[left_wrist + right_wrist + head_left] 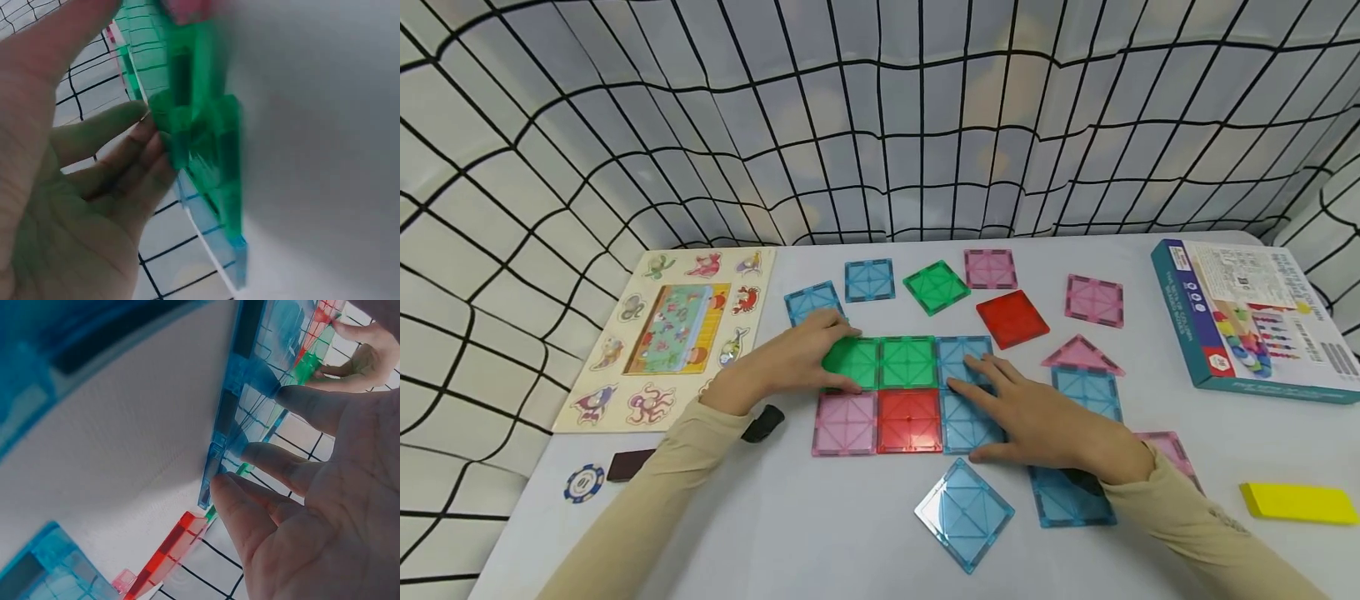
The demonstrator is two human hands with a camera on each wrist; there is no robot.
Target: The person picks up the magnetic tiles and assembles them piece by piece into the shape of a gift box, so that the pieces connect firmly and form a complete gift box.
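A flat block of square magnetic tiles lies mid-table: green, green and blue behind; pink (844, 423), red (909, 422) and blue in front. My left hand (793, 357) pinches the left green magnetic tile (859, 364) between thumb and fingers, at its front and back edges. The left wrist view has those fingers (140, 153) against the green edge. With fingers spread, my right hand (1041, 417) rests on the two blue tiles (967, 417) at the block's right end. Its fingertips (240, 503) touch blue in the right wrist view.
Loose tiles lie around: blue (869, 280), green (936, 287), red (1012, 319), pink (1094, 300), and a blue one (965, 515) in front. A wooden sea-animal puzzle board (647, 400) is left; a box (1262, 321) and yellow block (1298, 503) are right. Black netting (880, 133) stands behind.
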